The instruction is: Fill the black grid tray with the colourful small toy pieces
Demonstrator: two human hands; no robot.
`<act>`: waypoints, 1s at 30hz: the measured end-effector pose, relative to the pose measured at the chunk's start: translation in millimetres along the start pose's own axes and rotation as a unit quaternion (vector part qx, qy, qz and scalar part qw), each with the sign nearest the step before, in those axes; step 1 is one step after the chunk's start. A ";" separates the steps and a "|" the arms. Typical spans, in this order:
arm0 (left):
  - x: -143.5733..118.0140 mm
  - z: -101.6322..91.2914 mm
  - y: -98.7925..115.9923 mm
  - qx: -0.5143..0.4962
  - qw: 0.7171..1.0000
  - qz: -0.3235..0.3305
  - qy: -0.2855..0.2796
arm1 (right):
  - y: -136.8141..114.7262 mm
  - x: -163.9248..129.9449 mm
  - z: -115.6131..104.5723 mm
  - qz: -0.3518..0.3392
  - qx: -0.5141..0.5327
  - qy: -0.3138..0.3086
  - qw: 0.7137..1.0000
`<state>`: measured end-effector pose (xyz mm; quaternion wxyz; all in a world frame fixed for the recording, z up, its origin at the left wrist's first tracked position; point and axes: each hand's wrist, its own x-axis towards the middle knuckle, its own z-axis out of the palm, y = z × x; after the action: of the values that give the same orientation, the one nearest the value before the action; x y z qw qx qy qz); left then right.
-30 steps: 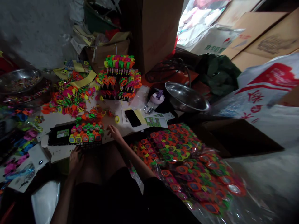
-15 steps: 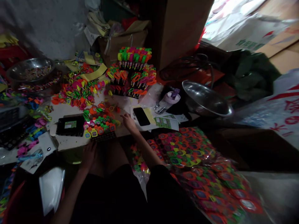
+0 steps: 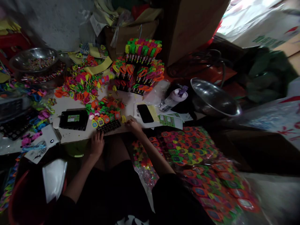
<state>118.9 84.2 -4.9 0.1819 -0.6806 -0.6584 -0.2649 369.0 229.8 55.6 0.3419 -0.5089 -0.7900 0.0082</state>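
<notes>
My left hand (image 3: 97, 144) rests at the near edge of a black tray (image 3: 109, 126) that carries rows of small neon toy watches (image 3: 103, 117). My right hand (image 3: 133, 125) lies on the table edge just right of that tray, beside a yellow piece (image 3: 123, 118); its fingers are curled and I cannot tell whether it holds anything. A second black tray (image 3: 73, 120), holding a green card, sits to the left.
A stacked display of neon toys (image 3: 140, 65) stands behind, with a loose toy pile (image 3: 82, 86) at its left. A phone (image 3: 145, 113), a bottle (image 3: 172, 99) and a steel bowl (image 3: 214, 99) lie right. Bagged toys (image 3: 194, 162) cover the floor at right.
The camera has swung left and down. My left hand rose from my lap to the tray's near edge. My right hand stayed at the table edge by the tray.
</notes>
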 end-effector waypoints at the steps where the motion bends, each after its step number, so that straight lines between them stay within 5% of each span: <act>1: 3.0 -1.9 3.0 0.009 1.000 0.000 -0.003 | -0.2 -2.5 -2.3 0.016 -0.003 -0.018 1.000; 6: -1.9 -14.4 0.8 0.002 0.998 0.054 -0.017 | -4.4 -19.9 -19.6 0.111 0.138 -0.089 0.980; 10: -17.6 -16.4 -10.5 0.020 0.996 0.087 -0.029 | -42.4 -40.3 -4.2 0.059 0.357 -0.101 0.927; 13: -23.9 -14.7 -15.4 0.039 0.993 0.104 -0.048 | -83.2 -52.4 20.7 0.015 0.417 -0.077 0.905; 20: -22.7 -16.2 -15.9 0.069 0.986 0.117 -0.100 | -122.6 -60.6 60.2 -0.042 0.421 -0.069 0.903; 30: -26.3 -13.1 -16.1 0.041 0.987 0.109 -0.107 | -139.3 -53.6 68.1 -0.067 0.330 -0.084 0.938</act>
<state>101.5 56.5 -11.8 0.1661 -0.7648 -0.6060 -0.1422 233.7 142.1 25.2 0.4228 -0.3107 -0.8010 0.2883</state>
